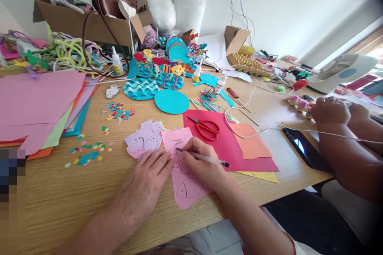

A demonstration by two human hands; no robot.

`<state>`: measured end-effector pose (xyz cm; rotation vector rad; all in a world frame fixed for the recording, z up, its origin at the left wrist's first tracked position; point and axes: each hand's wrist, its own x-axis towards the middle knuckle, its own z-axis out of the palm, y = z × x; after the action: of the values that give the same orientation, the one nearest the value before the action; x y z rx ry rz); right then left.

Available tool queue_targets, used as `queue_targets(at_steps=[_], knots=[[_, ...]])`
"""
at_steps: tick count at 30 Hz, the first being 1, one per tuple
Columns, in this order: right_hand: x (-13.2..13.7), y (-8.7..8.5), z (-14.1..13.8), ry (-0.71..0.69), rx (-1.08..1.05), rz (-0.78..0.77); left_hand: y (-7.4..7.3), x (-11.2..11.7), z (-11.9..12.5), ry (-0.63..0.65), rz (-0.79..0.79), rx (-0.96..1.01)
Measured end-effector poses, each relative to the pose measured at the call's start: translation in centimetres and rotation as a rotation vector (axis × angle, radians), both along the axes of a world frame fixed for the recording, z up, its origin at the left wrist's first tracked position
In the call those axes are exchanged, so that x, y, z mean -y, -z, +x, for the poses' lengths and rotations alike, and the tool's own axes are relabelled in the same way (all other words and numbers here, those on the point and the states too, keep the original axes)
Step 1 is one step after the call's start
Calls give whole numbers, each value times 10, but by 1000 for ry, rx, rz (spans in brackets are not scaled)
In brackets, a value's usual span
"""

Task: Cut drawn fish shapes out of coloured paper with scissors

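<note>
My right hand [202, 158] grips a pen [209, 159] with a black cap end, its tip on a strip of pink paper [188, 203]. Several fish outlines are drawn down that strip. Flat beside it rests my left hand [154, 169], fingers stretched out, fingertips at the strip's left edge. Just beyond those fingers are lilac paper pieces [146, 137] with fish drawn on them. Red-handled scissors [206, 128] lie on a dark pink sheet [224, 143] to the right of the strip.
Confetti dots [89, 153] and stacked coloured paper [38, 103] lie left. Blue card ovals [172, 101] and glue bottles [220, 84] stand farther back. A white cable [296, 131] crosses toward a phone [305, 149]. At right are another person's hands [332, 111].
</note>
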<state>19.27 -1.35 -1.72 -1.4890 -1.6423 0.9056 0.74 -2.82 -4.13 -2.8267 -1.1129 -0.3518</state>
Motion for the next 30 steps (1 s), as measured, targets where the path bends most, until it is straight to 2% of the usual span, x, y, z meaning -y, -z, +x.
queue_targets(at_steps=[30], knots=[[3,-3,3,-18,-94,5,4,-1,1,-8,39,15]])
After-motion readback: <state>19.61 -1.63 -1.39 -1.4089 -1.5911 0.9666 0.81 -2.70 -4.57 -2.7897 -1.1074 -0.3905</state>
